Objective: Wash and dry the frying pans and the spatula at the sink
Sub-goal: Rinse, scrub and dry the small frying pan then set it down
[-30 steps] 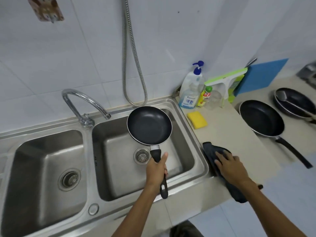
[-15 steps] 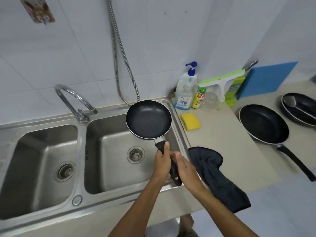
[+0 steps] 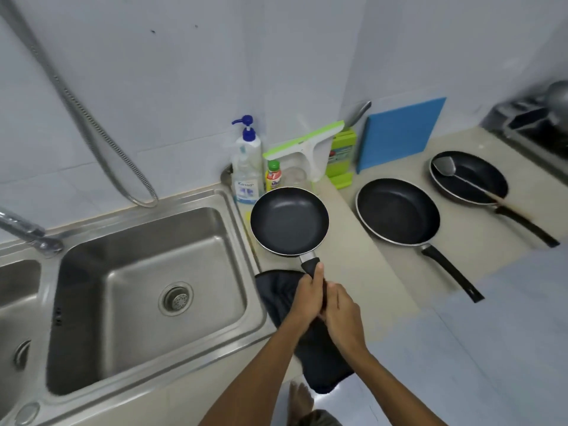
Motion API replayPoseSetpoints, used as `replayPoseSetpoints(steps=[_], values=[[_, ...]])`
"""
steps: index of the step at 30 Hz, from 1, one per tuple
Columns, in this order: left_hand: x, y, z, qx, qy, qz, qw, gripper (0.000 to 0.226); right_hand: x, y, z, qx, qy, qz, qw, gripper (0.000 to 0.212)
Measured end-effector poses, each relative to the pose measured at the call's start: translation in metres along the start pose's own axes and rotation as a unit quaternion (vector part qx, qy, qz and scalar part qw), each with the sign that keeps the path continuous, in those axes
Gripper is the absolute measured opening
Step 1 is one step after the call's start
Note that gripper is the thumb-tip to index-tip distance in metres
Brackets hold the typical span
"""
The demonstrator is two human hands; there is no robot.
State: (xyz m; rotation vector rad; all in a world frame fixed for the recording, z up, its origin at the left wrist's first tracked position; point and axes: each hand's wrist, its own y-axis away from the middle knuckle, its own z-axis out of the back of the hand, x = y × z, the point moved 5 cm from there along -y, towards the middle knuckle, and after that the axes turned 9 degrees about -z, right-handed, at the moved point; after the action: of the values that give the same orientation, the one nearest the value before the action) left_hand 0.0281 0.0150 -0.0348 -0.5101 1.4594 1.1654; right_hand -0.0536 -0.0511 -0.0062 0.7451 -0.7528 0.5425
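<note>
While both hands grip its black handle, the small pan is up over the counter, just right of the sink. Fingers of the left hand curl round the handle near the pan, and the right hand curls round it just behind, touching the left.

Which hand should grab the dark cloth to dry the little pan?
Probably the right hand. The left hand grips the small frying pan's handle nearest the pan, so it could hold it alone. The dark cloth lies just under both hands.
</note>
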Motion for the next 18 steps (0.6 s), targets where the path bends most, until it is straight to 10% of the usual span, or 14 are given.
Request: replayPoseSetpoints(steps=[18], values=[[0.024,-0.047,-0.076,0.089,-0.047,0.092,0.991,0.056,-0.069,-0.058,0.038,-0.034,-0.005,-0.047,0.998,0.042]])
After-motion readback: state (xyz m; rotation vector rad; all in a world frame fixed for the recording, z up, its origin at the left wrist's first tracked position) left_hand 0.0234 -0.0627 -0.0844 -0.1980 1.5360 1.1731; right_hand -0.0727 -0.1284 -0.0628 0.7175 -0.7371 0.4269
